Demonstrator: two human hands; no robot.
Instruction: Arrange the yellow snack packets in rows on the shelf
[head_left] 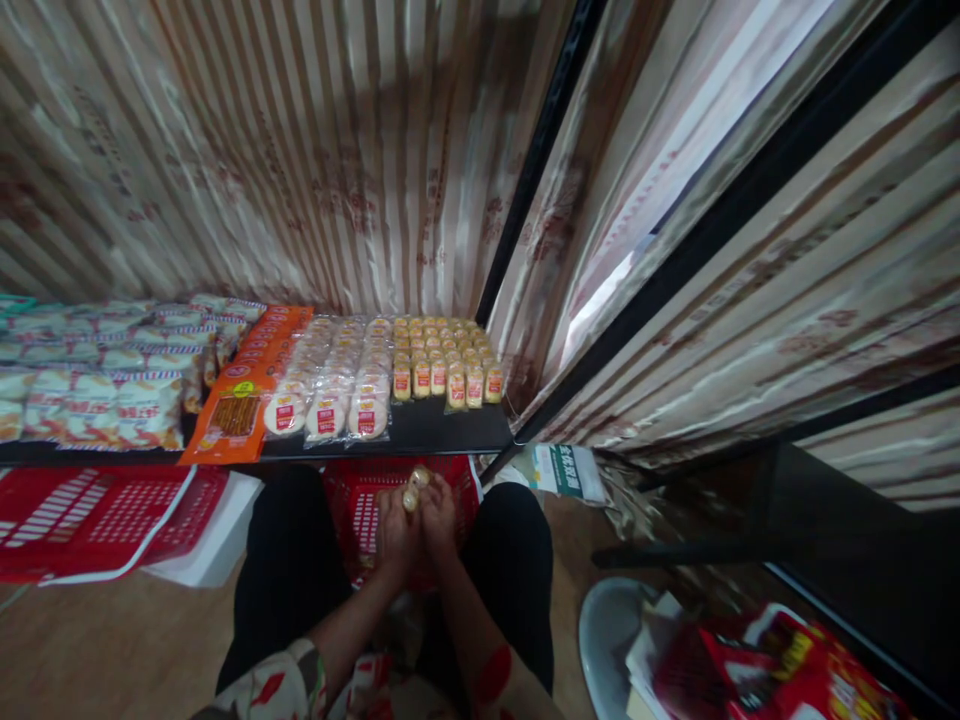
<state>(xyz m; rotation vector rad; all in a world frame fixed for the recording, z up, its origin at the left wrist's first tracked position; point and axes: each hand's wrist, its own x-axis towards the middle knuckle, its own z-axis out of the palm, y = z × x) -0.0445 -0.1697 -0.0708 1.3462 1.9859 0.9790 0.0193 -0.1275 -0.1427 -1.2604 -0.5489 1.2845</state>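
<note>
"Striped curtains (322,150) hang behind and beside the black shelf (442,432) on my feed, with brown floor (574,545) lower down. What do you need from me?"

"Start with the hands. What are they doing?"

"I see the left hand (399,532) and the right hand (438,512) close together, both curled in around two small wrapped packs (411,497). Which hand carries which pack I can't tell; my view is too dim."

"And where are those packs?"

"Held up over the red basket (466,490) between the person's knees (291,560), just in front of the shelf's edge and apart from it."

"What else is near?"

"At the right end of the shelf I have rows of yellow packs (444,365). To their left come round packs (326,400), then an orange bag (240,405), then white bags (97,405)."

"Which step would you call this?"

"Handling, by my reading: the pair is gathered between both hands and not yet set down."

"What does the next move call for?"

"I'd judge a light, even hold, since those shiny wrappers could slip and drop into the basket. Near the shelf, I'd want enough clearance to avoid knocking the front row."
</note>
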